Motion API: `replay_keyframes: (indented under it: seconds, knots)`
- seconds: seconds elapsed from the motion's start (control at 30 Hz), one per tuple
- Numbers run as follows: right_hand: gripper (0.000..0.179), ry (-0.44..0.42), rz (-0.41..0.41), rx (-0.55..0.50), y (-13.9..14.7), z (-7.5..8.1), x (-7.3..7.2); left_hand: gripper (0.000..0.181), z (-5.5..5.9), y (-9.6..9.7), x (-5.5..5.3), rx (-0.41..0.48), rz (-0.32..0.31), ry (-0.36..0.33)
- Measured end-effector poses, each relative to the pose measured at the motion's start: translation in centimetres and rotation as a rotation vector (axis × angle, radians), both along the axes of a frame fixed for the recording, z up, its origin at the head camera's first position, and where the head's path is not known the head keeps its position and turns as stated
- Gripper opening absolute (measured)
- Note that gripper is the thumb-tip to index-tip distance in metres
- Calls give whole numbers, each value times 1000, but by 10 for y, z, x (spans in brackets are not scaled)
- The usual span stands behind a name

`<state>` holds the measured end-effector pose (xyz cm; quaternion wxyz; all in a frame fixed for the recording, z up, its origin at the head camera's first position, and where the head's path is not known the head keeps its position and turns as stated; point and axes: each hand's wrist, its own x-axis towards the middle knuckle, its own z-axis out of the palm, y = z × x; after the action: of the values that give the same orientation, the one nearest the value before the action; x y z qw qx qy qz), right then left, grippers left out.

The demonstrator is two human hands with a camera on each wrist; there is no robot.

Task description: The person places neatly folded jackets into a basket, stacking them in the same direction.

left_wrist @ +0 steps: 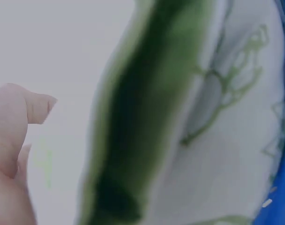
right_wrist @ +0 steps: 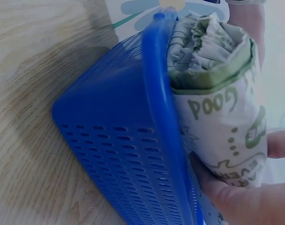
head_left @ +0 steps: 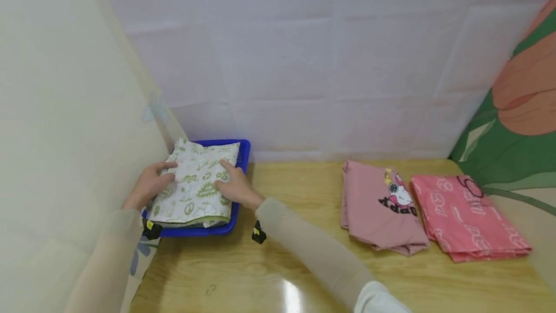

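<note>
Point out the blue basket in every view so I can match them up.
Head: the blue basket sits left of centre, against the wall.
Left wrist: only a blue strip of it shows, down the right edge.
Right wrist: it stands tilted across the middle, slotted side in view.
Shared landmark: the green-printed white cloth in it.
</note>
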<state>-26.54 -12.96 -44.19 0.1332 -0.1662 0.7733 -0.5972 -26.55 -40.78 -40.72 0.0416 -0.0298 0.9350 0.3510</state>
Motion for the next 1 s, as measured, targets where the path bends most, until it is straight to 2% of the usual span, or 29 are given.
replay_keyframes:
  seconds: [0.1,0.53,0.8,1.0]
  knots:
    - [70,8,15,21,-3,-2,1,57,-4,-1,0,-12,5,-10]
    - [68,-15,-20,64,-9,-6,3,56,-15,3,-11,-42,23,-33]
    - [71,0,-23,91,-14,-10,2,61,-25,0,-13,-41,40,-58]
    - [68,68,-62,114,-11,-9,1,59,-24,5,-13,-124,48,13]
